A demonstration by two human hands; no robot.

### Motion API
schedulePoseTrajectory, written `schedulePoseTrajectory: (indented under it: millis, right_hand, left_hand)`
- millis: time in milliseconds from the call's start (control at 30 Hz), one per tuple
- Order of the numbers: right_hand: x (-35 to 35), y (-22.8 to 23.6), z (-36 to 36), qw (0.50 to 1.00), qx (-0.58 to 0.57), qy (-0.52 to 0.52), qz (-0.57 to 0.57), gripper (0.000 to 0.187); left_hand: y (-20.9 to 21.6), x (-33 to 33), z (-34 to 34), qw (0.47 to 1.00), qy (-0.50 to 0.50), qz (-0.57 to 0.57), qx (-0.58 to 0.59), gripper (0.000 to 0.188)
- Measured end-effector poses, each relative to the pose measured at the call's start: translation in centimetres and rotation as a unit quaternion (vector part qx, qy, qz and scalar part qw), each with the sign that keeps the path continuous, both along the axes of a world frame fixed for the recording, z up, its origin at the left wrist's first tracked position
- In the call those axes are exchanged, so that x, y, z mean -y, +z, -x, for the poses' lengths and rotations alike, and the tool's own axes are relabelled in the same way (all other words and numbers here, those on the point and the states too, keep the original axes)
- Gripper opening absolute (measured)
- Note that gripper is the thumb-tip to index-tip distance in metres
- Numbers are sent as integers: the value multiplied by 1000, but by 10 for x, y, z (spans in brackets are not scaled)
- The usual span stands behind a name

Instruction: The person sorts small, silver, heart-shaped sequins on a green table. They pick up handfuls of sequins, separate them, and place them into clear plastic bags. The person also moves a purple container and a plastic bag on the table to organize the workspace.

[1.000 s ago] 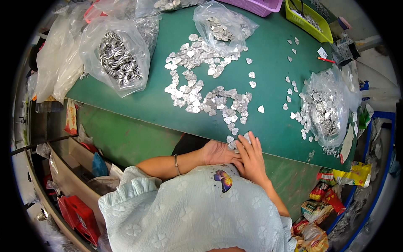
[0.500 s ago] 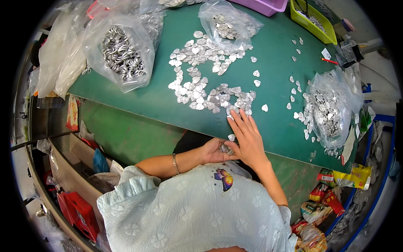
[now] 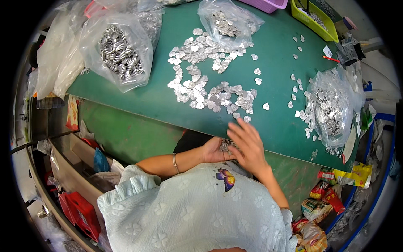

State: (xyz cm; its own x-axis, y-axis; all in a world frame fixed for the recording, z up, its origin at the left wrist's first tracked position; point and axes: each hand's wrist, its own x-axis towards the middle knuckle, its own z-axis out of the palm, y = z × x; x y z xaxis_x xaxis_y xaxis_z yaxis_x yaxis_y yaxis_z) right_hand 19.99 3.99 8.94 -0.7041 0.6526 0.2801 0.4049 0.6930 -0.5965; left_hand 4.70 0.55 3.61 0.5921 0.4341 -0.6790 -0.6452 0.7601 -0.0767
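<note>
Below the table's near edge, my left hand (image 3: 213, 150) is cupped palm up around several small silver metal pieces (image 3: 226, 146). My right hand (image 3: 248, 148) hovers over the table edge beside it, fingers stretched and slightly apart, with nothing visible in them. Its thumb side partly hides the left palm. Just beyond its fingertips lies a loose spread of flat, scallop-edged silver pieces (image 3: 196, 95) on the green table (image 3: 138, 98). An open clear plastic bag (image 3: 228, 25) with more such pieces stands behind the spread.
At left, a clear bag (image 3: 119, 54) holds curved silver parts. Another bag (image 3: 329, 109) of small silver pieces spills at right, with stray pieces nearby. A yellow-green basket (image 3: 315, 21) and a purple basket (image 3: 266, 5) stand at the back. Colourful packets (image 3: 321, 206) lie below right.
My right hand has drawn back from the spread toward my left hand. The lone piece by the table edge no longer shows there. Pieces formerly under my fingers are now uncovered.
</note>
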Motion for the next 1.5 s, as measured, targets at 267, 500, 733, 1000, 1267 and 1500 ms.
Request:
schedulePoseTrajectory:
  millis: [267, 500, 733, 1000, 1267, 1500]
  right_hand:
    - [-8, 0, 14, 994, 94, -30, 52, 55]
    - [33, -6, -21, 989, -41, 92, 112, 30]
    - [-17, 15, -24, 988, -82, -133, 18, 28]
    - [-39, -8, -17, 980, 44, -195, 19, 45]
    - [-40, -9, -17, 981, 23, -193, -1, 40]
    - [-38, -13, -21, 981, -3, -195, 11, 37]
  left_hand:
    - [-9, 1, -1, 1000, 21, 21, -6, 43]
    - [-24, 3, 3, 990, -15, 3, 139, 40]
    - [-24, 5, 26, 989, -101, -89, 65, 37]
    - [32, 6, 84, 994, -36, -41, 92, 42]
    - [81, -182, 79, 915, 294, -243, -132, 34]
    - [93, -271, 61, 842, 302, -344, -285, 45]
